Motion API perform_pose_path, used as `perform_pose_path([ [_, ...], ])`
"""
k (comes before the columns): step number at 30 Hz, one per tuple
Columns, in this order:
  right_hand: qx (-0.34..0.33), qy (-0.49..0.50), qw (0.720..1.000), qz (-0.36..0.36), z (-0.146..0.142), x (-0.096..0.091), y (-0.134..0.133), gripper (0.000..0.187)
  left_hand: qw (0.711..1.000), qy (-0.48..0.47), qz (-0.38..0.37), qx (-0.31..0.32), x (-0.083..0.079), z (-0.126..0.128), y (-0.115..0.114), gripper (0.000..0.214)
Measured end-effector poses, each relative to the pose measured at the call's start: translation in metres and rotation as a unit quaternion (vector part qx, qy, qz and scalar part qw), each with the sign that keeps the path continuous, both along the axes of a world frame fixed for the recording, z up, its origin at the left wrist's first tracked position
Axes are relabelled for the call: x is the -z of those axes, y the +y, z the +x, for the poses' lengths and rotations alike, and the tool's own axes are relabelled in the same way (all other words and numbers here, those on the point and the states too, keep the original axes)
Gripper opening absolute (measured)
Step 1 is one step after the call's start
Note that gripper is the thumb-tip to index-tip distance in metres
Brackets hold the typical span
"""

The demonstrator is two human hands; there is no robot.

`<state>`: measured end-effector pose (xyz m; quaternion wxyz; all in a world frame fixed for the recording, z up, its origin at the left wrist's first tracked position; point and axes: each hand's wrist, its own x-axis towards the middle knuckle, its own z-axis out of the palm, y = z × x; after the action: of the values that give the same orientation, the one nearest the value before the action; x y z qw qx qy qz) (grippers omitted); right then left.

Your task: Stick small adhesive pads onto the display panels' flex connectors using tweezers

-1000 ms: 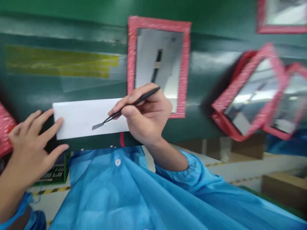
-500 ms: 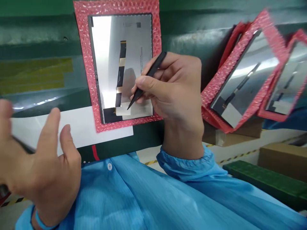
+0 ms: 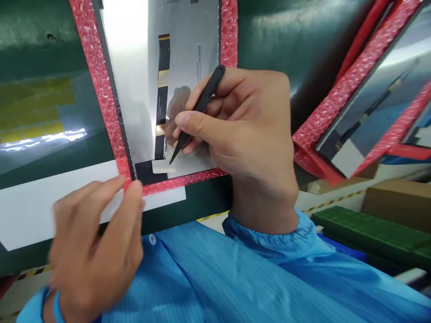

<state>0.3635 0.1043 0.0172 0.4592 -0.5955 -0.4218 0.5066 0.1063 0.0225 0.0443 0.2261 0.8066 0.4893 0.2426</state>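
Observation:
My right hand grips black tweezers, fingers wrapped round them. Their pointed tip is at a pale tab on the lower part of a silvery display panel; I cannot tell whether it touches. A black and gold flex cable runs up the panel's back from beside the tab. Under the panel is a pink bubble-wrap sheet. My left hand, slightly blurred, is open with thumb and fingers apart at the sheet's lower left corner. Nothing shows in it.
More panels on pink bubble wrap lie tilted at the right. A white paper strip sits under the sheet on the green work surface. Yellow pieces lie under clear film at left. Cardboard stands beyond the table edge.
My left hand has come in from the left to the sheet's lower left corner. The view is closer to the panel. My right hand still holds the tweezers near the tab.

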Motion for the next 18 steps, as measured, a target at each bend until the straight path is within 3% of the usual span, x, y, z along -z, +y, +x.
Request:
perform_pose_path([
  [3,0.0,-0.009,1.0,0.0,0.0,0.001,0.0,0.043,0.998,0.015,0.06,-0.001,0.031,0.037,0.014,0.042],
  [5,0.002,-0.018,1.0,0.002,0.0,0.0,0.0,0.044,0.997,0.009,0.08,-0.013,0.041,0.049,0.017,0.038],
  [18,-0.023,-0.05,0.997,-0.057,0.002,-0.006,0.003,0.043,0.995,0.028,0.087,-0.033,0.043,0.048,0.014,0.035],
])
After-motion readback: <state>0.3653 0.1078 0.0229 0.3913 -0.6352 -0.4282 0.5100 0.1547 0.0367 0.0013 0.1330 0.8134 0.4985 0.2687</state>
